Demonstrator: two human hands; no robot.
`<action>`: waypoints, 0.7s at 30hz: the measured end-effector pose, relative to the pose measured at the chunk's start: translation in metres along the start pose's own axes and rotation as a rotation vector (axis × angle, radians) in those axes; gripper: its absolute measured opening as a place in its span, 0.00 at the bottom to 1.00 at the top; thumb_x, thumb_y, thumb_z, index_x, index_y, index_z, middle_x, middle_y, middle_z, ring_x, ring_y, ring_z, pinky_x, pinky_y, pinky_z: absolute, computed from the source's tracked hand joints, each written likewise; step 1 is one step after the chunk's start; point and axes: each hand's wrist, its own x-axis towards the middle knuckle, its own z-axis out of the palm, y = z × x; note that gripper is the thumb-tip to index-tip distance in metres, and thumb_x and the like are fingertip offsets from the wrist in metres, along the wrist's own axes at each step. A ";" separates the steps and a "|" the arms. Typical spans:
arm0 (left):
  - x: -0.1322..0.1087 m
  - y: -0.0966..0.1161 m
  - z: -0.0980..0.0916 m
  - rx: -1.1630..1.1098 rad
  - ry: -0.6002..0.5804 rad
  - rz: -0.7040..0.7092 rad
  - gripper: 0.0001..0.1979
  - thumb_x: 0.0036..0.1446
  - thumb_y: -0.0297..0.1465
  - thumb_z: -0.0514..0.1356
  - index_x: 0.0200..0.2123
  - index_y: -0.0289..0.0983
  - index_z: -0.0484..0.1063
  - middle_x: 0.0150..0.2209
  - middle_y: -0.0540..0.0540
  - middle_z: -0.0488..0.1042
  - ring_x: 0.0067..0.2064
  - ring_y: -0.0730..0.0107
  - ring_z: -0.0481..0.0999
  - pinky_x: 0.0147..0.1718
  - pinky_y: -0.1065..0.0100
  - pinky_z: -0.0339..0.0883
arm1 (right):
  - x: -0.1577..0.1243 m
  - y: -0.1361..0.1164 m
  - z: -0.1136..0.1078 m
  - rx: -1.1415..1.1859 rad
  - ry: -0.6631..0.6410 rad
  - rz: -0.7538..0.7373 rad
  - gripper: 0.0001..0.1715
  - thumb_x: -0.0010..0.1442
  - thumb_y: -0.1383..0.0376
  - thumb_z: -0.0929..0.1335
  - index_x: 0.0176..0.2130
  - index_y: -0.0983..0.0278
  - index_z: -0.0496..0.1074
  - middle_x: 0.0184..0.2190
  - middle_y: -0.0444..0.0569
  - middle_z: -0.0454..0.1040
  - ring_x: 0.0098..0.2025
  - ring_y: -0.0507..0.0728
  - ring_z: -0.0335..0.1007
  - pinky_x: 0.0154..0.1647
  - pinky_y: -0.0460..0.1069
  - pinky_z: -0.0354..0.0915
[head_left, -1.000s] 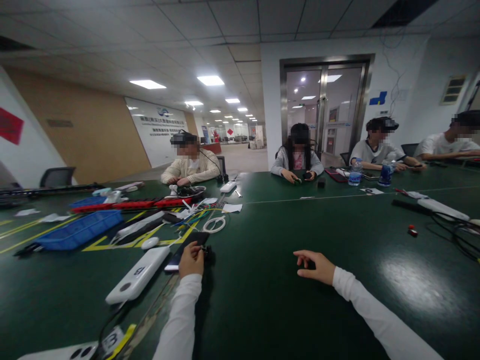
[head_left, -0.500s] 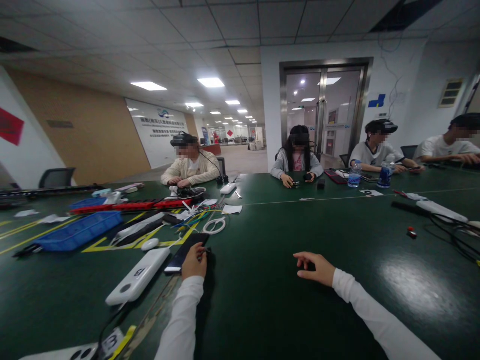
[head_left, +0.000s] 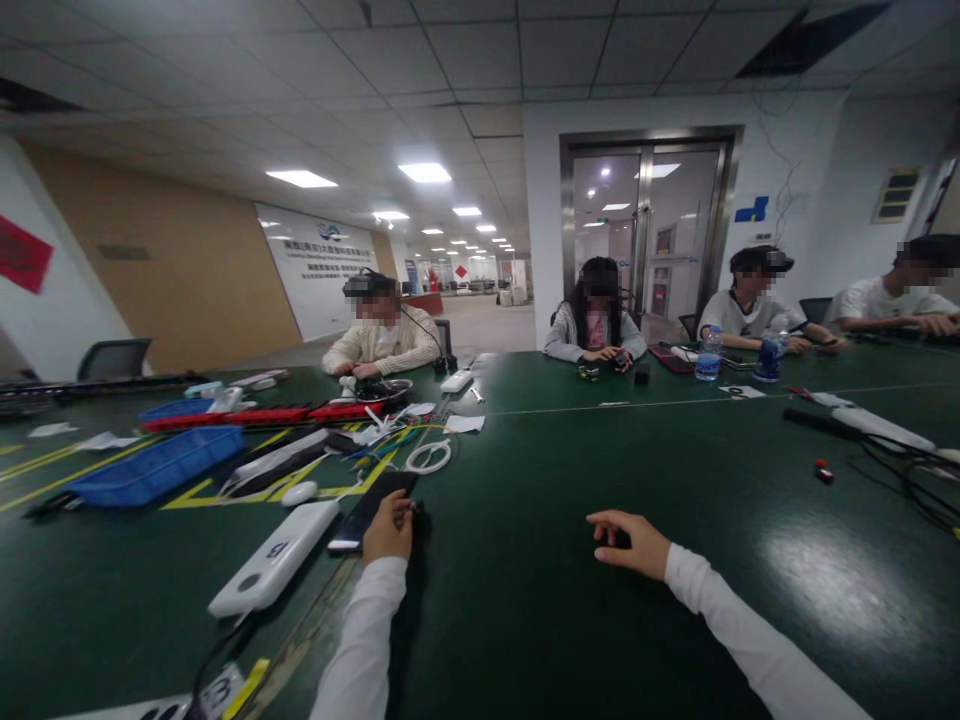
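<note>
My left hand (head_left: 388,527) rests on the green table (head_left: 510,600) with its fingers curled and the thumb against them. A small dark thing (head_left: 417,508) shows at its fingertips, too small to name. Beside and partly behind that hand lies a flat black slab (head_left: 369,515) with a pale near edge. My right hand (head_left: 636,543) is at the right, index finger stretched forward and thumb held apart below it. Nothing shows between its fingers.
A white power bank (head_left: 277,560) marked 13 lies at left, near a blue tray (head_left: 161,465) and a coiled white cable (head_left: 428,456). Co-workers sit along the far side. Two bottles (head_left: 709,355) and black cables (head_left: 900,465) are at right.
My hands stay almost in place. Across the table, a co-worker's hands have come together, and a small thing that was at one hand now lies on the table. The view has tilted slightly.
</note>
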 end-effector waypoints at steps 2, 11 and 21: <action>0.000 -0.001 0.001 0.003 -0.017 -0.004 0.18 0.45 0.27 0.50 0.43 0.38 0.59 0.35 0.47 0.72 0.31 0.72 0.72 0.35 0.68 0.66 | 0.000 0.000 0.000 0.000 0.003 -0.004 0.26 0.50 0.59 0.67 0.48 0.60 0.61 0.37 0.46 0.67 0.34 0.53 0.63 0.37 0.49 0.63; 0.001 0.004 -0.003 0.012 -0.069 -0.019 0.18 0.45 0.28 0.52 0.43 0.38 0.60 0.36 0.46 0.73 0.32 0.71 0.73 0.33 0.69 0.67 | 0.001 0.005 -0.001 0.041 0.026 0.009 0.25 0.50 0.58 0.67 0.48 0.60 0.62 0.37 0.46 0.68 0.34 0.53 0.64 0.37 0.51 0.64; 0.008 -0.008 0.003 0.057 -0.078 -0.034 0.18 0.45 0.31 0.53 0.43 0.39 0.59 0.36 0.47 0.73 0.33 0.71 0.73 0.36 0.68 0.66 | -0.067 -0.157 -0.014 0.743 0.164 -0.411 0.23 0.50 0.49 0.64 0.44 0.55 0.63 0.47 0.48 0.65 0.45 0.60 0.62 0.45 0.57 0.60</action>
